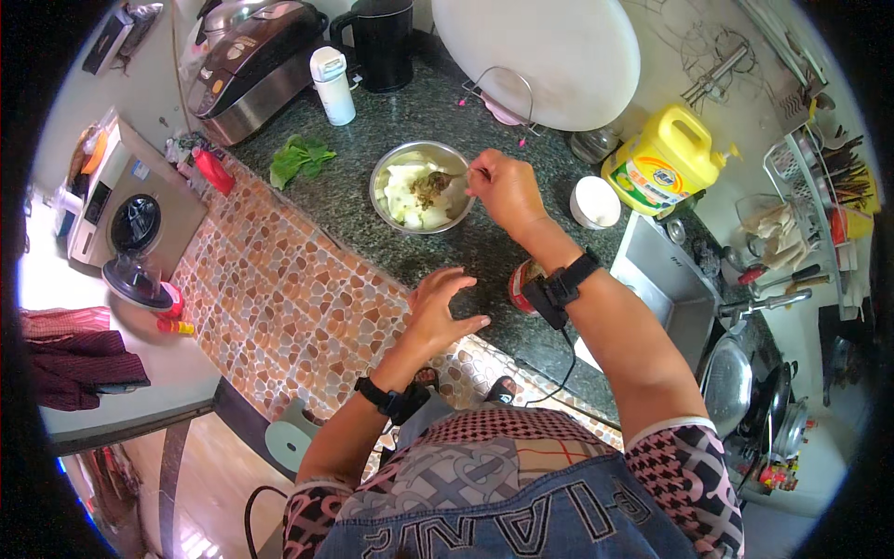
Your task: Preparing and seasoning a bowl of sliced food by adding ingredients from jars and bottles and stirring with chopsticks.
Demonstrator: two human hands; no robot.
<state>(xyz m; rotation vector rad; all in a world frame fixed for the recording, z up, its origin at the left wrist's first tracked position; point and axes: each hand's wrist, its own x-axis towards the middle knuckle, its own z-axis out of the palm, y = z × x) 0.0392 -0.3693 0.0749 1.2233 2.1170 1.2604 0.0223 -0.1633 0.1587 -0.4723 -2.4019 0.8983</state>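
A round stainless steel bowl stands on the dark granite countertop, holding white chunks of food with a brown, grainy sauce or seasoning on top. My right hand grips the handle of a spoon at the bowl's right rim; the spoon's head rests over the brown stuff. My left hand hovers near the counter's front edge, fingers apart and nothing in them. Partly hidden beneath my right wrist is a jar with a red label. Green leaves lie left of the bowl.
A white cup, a yellow detergent jug and a steel sink are on the right. Behind the bowl stand a white bottle, a black pitcher, a rice cooker and a large white board on a wire rack.
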